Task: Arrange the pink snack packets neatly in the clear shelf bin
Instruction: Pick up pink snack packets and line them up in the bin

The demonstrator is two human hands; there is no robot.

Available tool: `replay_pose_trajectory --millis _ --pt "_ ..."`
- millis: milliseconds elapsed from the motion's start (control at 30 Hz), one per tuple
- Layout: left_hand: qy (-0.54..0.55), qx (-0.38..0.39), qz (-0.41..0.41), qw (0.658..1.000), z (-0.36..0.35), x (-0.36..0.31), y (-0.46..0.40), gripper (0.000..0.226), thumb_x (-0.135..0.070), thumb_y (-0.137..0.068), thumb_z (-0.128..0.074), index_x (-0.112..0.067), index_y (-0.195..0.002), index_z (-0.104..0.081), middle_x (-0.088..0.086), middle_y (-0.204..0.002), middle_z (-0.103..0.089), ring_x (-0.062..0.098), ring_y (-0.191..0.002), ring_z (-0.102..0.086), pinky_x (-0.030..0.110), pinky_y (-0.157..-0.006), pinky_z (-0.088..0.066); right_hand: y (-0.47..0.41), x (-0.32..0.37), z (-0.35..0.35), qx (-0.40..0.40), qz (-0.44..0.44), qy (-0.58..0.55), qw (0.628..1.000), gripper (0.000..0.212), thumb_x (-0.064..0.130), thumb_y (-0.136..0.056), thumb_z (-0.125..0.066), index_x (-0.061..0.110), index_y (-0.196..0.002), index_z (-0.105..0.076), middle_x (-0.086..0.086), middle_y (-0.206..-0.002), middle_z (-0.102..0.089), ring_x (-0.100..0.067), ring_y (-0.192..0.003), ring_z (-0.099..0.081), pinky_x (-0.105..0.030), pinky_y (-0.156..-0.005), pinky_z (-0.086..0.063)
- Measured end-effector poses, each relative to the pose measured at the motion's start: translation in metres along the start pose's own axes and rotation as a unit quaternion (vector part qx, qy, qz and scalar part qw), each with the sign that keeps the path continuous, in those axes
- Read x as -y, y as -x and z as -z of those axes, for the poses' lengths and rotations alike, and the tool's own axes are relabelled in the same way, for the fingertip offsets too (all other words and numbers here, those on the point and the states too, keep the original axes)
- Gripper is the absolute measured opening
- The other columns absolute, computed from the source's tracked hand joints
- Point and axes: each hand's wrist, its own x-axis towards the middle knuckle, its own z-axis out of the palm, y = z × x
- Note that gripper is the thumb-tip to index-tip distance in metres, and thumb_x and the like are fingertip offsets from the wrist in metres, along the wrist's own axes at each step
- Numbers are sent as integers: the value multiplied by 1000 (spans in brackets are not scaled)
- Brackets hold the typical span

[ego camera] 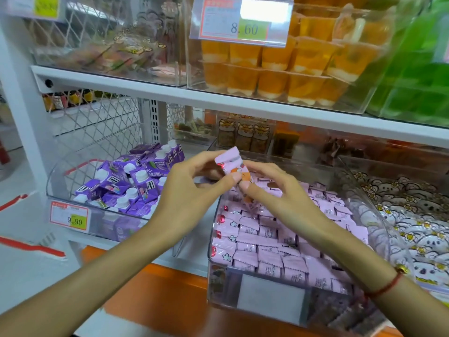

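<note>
Both bare forearms reaching forward and up from the lower corners, converging at centre. Left hand (192, 183) raised, palm turned inward, fingers (206, 158) lightly curled, thumb pressed forward in a pinch. Right hand (274, 188) just beside it, knuckles up, fingers bent, thumb and forefinger pinching too. Red string bracelet (386, 285) with gold bead round right wrist.

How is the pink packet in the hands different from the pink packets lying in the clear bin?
The held pink packet is up in the air above the clear bin, pinched between the left hand and the right hand; the binned pink packets lie untouched. The held one tilts alone, while the binned ones lie mostly flat in rows. Both are the same pink wrapper.
</note>
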Motion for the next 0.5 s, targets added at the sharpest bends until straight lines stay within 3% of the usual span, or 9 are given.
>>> replay_pose_trajectory --millis 67,167,233,300,433,500 --pt "2 23 -7 1000 0 2 1 33 -13 -81 -72 -32 -108 -66 -15 -98 -72 -2 -91 -65 9 -71 -49 0 4 -4 -12 45 28 999 34 31 -90 -60 35 -124 -57 20 -124 -57 -3 -119 -47 -23 -102 -34" --pt "-15 33 3 999 2 7 1 44 -13 -82 -71 -32 -120 -59 -20 -109 -67 -6 -101 -61 9 -74 -49 -4 4 -4 -91 59 29 994 29 23 -88 -65 26 -115 -60 13 -112 -65 -6 -106 -57 -30 -95 -44" --pt "-61 26 27 997 4 13 1 50 -17 -82 -71 -31 -127 -54 -19 -119 -61 -7 -104 -57 7 -74 -47 -7 1 -3 -132 21 -18 991 31 22 -88 -65 26 -116 -53 9 -107 -66 -4 -99 -61 -27 -92 -49" --pt "-96 28 70 993 5 20 1 47 -19 -85 -68 -26 -128 -52 -13 -125 -56 -6 -103 -56 5 -77 -46 -11 -3 -4 -140 -40 -57 988 46 24 -90 -61 21 -132 -41 3 -108 -65 -5 -97 -63 -25 -90 -51" --pt "-59 48 145 987 3 26 2 27 -18 -90 -61 -22 -116 -60 -12 -117 -61 -2 -91 -60 18 -85 -50 -21 -16 0 -139 -101 -90 981 46 20 -93 -58 11 -126 -26 -10 -113 -64 -16 -97 -66 -35 -89 -54" --pt "-35 56 157 985 2 26 4 19 -18 -91 -59 -26 -108 -61 -17 -106 -62 -5 -89 -59 14 -75 -52 -20 -19 0 -116 -95 -74 986 43 15 -93 -58 17 -119 -24 -10 -106 -64 -8 -81 -69 -22 -71 -57"
